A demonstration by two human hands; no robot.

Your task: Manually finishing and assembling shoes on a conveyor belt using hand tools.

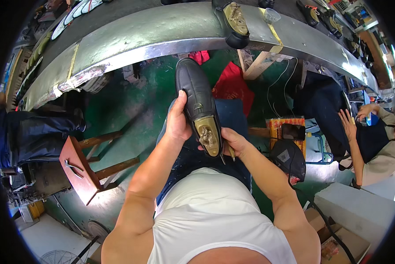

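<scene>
Above my lap I hold a black leather shoe [195, 88] with its toe pointing away from me. An olive-coloured shoe last [206, 126] fills its opening, and the top of the last looks rough and worn. My left hand [178, 119] is closed on the shoe's left side, thumb along the upper. At the heel, my right hand [235, 141] grips the right side, its fingers partly hidden beneath. A thin tool with a yellowish end [231, 152] sticks out below the right fingers; its kind is unclear.
A metal-covered bench [140, 44] curves across the front, bearing another black shoe [238, 40] on a last and a clear cup [271, 16]. Pincers [74, 168] lie on a wooden stool [78, 176] at left. At right sits a co-worker [378, 149]. Red cloth [235, 88] lies under the bench.
</scene>
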